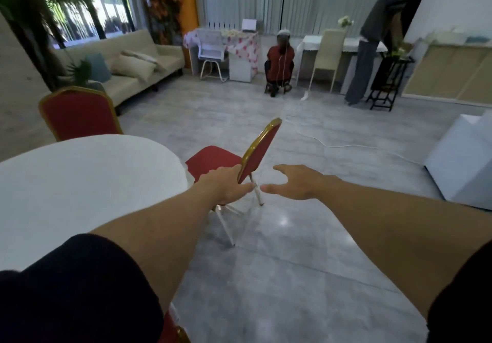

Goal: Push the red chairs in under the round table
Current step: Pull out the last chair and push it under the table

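The round white table [80,183] fills the left of the view. A red chair with a gold frame [258,148] stands at its right side, seat partly under the table's edge, backrest seen edge-on. My left hand [226,184] is wrapped around the lower near edge of that backrest, fingers above and thumb below. My right hand [295,181] hovers just right of the backrest, fingers spread, touching nothing. A second red chair [80,113] stands at the table's far side. A piece of a third red chair [174,329] shows at the bottom edge.
Grey tiled floor spreads to the right, with a white cable [332,144] lying across it. A white box [463,161] stands at the right. A beige sofa [133,68] lines the left wall. One person [279,63] crouches and another [378,36] stands at the back.
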`<action>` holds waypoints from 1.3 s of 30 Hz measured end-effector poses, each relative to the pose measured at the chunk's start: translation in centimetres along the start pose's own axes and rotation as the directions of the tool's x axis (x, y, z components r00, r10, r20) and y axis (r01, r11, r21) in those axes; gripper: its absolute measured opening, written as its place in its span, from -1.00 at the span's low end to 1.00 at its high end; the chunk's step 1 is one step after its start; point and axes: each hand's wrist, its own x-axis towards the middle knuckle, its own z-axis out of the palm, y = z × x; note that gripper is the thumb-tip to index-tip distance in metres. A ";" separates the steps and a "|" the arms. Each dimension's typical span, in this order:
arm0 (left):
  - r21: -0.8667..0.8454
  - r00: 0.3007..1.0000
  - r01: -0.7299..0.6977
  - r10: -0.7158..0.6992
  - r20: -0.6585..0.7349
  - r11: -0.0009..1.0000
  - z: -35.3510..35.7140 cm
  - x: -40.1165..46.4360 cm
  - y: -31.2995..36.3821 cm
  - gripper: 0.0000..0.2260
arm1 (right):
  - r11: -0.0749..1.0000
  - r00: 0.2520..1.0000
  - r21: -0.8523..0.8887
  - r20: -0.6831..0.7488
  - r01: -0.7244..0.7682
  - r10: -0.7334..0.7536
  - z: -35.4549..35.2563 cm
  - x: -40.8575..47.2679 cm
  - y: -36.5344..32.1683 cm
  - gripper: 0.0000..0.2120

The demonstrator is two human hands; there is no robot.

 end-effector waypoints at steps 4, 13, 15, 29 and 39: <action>-0.002 1.000 0.018 -0.018 0.014 1.000 -1.2 5.8 1.0 -0.27 | 1.000 1.000 0.002 -0.022 -0.014 0.014 -2.4 4.6 3.0 0.07; -0.083 0.993 0.115 -0.116 -0.009 0.990 -0.6 19.9 3.7 -0.13 | 0.997 0.997 0.004 -0.021 0.078 -0.078 -7.4 15.2 11.0 -0.05; -0.119 0.988 0.154 -0.155 0.005 0.981 -0.1 23.0 4.4 -0.11 | 0.995 0.995 -0.017 0.002 0.102 -0.102 -8.9 17.6 13.0 -0.06; -0.211 0.945 0.324 -0.324 0.039 0.922 1.5 39.5 4.2 -0.16 | 0.962 0.957 -0.046 0.124 0.268 -0.261 -14.3 38.0 20.0 -0.05; -0.332 0.878 0.478 -0.425 0.221 0.813 5.1 46.4 0.6 -0.18 | 0.844 0.859 -0.277 0.378 0.460 -0.344 -11.7 53.5 18.1 0.20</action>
